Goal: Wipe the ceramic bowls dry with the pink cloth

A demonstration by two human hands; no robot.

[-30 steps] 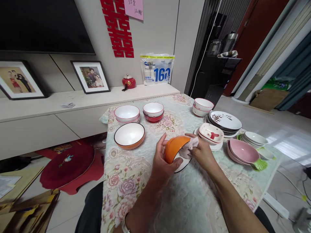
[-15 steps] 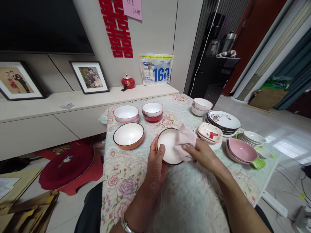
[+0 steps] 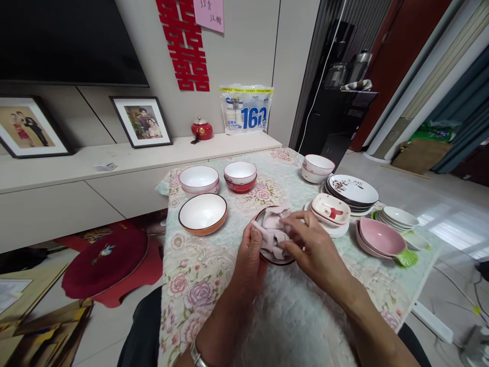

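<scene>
My left hand [image 3: 251,252] grips the left side of a dark-rimmed bowl [image 3: 260,218], its thumb over the rim. A crumpled pale pink cloth [image 3: 274,240] lies bunched inside and covers most of the bowl's inner surface. Thumb and bent fingers of my right hand [image 3: 319,247] take hold of the cloth's right part. To the left of the held bowl rests a white bowl with an orange outside [image 3: 202,211]. Behind stand a stack of pink-rimmed bowls [image 3: 198,178] and a white bowl on a red one [image 3: 240,173].
On the table's right are pink-rimmed bowls [image 3: 319,164], stacked plates [image 3: 353,188], square dishes [image 3: 330,208], pink bowls [image 3: 382,237] and small white bowls [image 3: 400,216]. A floral cloth [image 3: 200,293] covers the table. A cabinet [image 3: 145,165] with picture frames adjoins the far side.
The cloth has gone from being pressed against the bowl's right side to lying bunched across its inside. My right hand's fingers have shifted their hold. The bowl has tilted slightly.
</scene>
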